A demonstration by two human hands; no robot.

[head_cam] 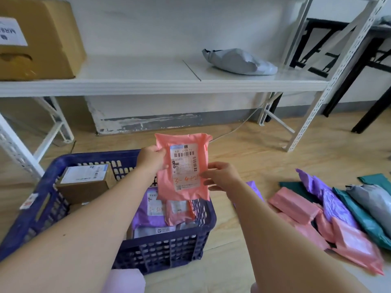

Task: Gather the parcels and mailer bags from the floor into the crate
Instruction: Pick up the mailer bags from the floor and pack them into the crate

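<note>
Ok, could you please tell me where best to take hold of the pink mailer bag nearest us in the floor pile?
I'd pinch the near free corner of the nearest pink mailer bag, coming from above with the right hand once it leaves the held mailer. That bag lies flat atop the pile, far end against the purple bag, near end jutting over the floor.

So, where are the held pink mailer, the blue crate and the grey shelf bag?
held pink mailer (184,166): head view, on its label.
blue crate (165,251): head view, front wall.
grey shelf bag (239,61): head view, its middle.
</note>
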